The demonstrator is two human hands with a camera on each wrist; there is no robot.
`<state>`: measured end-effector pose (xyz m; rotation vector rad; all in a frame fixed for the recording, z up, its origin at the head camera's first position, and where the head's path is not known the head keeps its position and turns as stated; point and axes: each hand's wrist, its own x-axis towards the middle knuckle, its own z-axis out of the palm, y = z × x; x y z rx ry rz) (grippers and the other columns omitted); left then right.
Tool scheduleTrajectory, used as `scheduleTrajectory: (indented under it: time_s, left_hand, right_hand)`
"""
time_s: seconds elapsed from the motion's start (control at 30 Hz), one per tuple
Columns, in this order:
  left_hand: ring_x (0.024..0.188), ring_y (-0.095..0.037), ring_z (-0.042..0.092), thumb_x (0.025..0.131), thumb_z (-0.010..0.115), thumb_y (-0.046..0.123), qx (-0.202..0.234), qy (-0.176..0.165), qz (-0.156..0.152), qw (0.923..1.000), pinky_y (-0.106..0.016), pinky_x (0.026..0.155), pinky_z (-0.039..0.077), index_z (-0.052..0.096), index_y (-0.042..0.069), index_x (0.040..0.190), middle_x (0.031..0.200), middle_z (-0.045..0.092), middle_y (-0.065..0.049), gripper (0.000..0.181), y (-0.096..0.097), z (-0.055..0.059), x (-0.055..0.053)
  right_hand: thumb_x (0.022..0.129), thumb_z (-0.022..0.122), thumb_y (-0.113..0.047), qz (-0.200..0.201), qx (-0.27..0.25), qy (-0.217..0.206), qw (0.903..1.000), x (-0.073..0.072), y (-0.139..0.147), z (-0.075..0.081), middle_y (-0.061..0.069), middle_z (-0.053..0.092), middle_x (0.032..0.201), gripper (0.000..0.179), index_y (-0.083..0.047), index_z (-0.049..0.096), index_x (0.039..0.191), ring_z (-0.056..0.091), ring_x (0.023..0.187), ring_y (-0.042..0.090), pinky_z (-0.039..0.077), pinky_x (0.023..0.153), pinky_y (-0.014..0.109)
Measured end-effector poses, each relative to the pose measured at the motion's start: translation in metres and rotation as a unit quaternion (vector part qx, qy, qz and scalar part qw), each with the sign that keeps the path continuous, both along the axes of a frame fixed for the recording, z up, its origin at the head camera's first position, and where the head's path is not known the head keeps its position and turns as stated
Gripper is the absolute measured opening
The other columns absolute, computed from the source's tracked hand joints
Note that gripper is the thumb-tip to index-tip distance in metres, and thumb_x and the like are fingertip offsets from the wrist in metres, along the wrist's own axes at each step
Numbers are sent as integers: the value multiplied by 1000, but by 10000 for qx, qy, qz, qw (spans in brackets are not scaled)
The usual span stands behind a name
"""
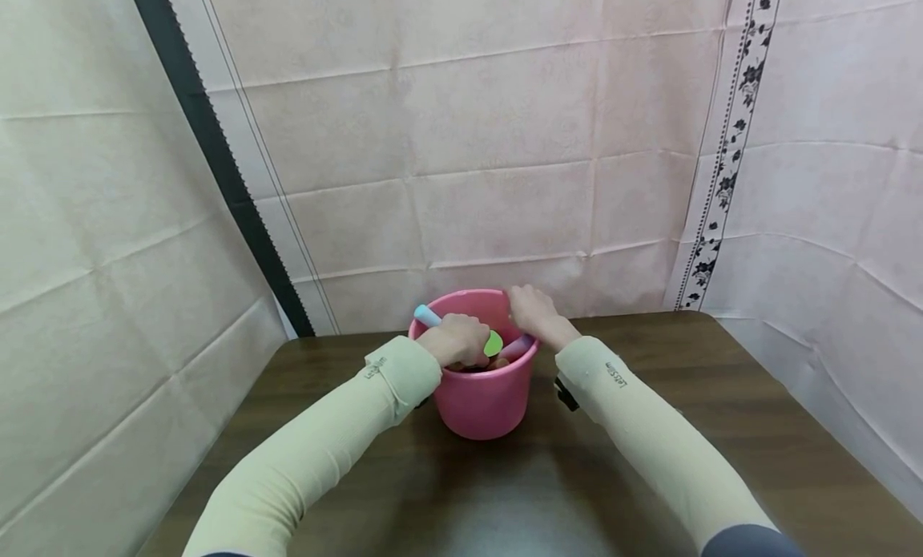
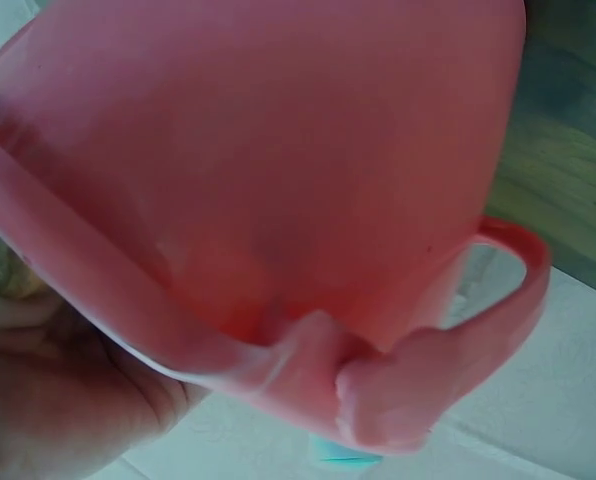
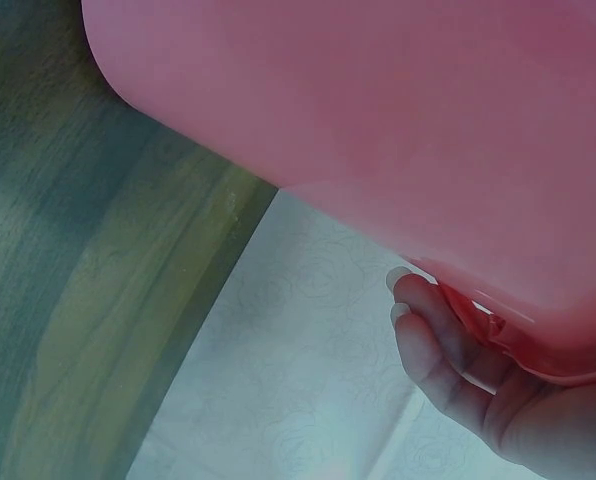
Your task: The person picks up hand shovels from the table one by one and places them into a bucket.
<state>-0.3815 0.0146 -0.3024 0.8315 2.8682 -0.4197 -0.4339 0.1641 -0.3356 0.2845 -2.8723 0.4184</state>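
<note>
A pink bucket [image 1: 483, 409] stands upright on the table. Over its near left rim reaches my left hand [image 1: 461, 339], its fingers down inside the opening; in the left wrist view the rim hides them, so I cannot tell what they hold. Around it in the bucket are a light blue rod end [image 1: 426, 314], a flat green round piece [image 1: 493, 344], a lilac rod-like piece [image 1: 517, 349] and brown pieces [image 1: 499, 365]. My right hand [image 1: 534, 312] grips the bucket at its back right rim, fingers curled at the looped handle [image 3: 478, 325] in the right wrist view.
The dark wooden table [image 1: 324, 461] ends just behind the bucket. Pale cloth hangs [image 1: 497, 140] close behind that edge and along both sides. A dark stripe [image 1: 238, 196] runs down the cloth at the left.
</note>
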Motion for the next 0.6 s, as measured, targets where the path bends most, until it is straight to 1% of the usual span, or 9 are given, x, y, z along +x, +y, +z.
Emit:
scheduleTrajectory:
  time_s: [0.23,0.5,0.6]
  left_hand:
    - [63,-14,53,92,62,36,-91,61,-41,9999,-24,58,41,57,15,78,65,49,2,26,2,-3,-2]
    - [64,-14,55,91,62,38,63,14,-28,10000,-27,59,43,57,16,82,69,53,1,24,2,1,-4]
    - [64,-15,57,90,63,37,199,50,-39,9998,-29,60,44,57,16,83,70,56,1,23,2,2,-5]
  right_hand:
    - [91,49,-4,-22,13,-2,10000,3,1,0,14,65,98,28,-5,61,116,62,90,27,51,79,44]
    - [91,49,-4,-71,-2,36,10000,2,4,1,13,65,97,28,-5,61,116,62,88,26,50,78,42]
    - [91,48,-4,-53,-9,59,10000,1,5,2,14,65,97,27,-5,61,115,62,89,27,50,78,43]
